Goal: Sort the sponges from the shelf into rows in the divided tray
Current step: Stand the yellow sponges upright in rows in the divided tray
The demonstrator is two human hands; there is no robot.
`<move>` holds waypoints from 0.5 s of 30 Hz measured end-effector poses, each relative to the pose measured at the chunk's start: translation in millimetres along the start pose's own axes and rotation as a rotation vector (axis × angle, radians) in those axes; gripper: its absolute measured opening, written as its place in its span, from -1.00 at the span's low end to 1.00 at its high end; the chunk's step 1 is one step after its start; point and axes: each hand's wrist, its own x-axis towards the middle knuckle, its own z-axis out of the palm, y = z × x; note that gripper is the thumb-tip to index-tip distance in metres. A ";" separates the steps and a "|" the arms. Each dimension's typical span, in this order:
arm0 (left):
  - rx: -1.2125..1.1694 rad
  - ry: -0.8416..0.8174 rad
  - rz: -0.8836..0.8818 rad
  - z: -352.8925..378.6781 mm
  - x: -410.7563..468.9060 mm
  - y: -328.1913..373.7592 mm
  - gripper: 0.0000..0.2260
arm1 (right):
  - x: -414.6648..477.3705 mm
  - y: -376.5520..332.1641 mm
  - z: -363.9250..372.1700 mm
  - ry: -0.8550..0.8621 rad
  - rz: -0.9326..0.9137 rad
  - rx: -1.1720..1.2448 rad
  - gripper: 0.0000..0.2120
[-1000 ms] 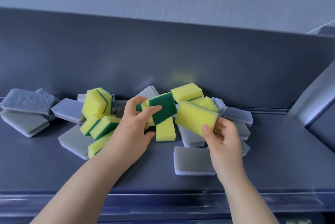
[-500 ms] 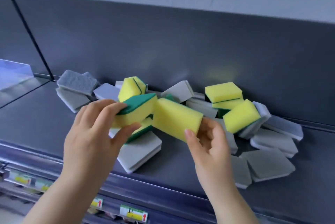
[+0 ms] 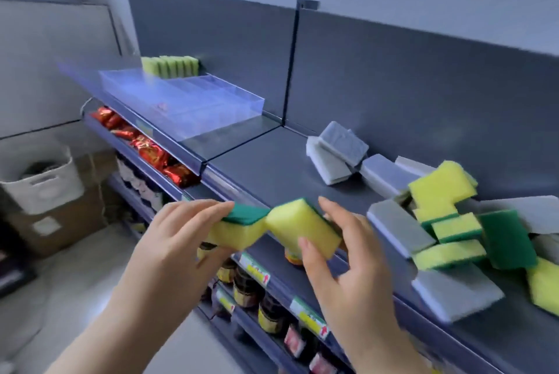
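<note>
Both hands have drawn clear of the pile [image 3: 447,222]; left hand [image 3: 178,240] pinches a level, green-topped sponge [image 3: 239,227]; right hand [image 3: 348,258] clamps a yellow sponge [image 3: 302,227] slanting lengthwise down-right.

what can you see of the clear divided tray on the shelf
The divided tray is a shallow rectangular box of clear plastic with thin partitions splitting it into long lanes. It sits flat on the left shelf section, against the back panel. One row of yellow-green sponges stands on edge at its far end; the other lanes look empty. Neither hand touches it.
</note>
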 end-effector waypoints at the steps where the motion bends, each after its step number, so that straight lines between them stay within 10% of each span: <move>1: 0.017 -0.014 -0.031 -11.1 -10.2 -21.4 -0.61 | -1.8 -7.3 24.7 -0.037 -0.009 0.021 -0.62; 15: 0.068 -0.092 -0.419 -64.0 -66.7 -203.3 -0.52 | 14.7 -49.0 237.0 -0.385 0.013 0.046 -0.63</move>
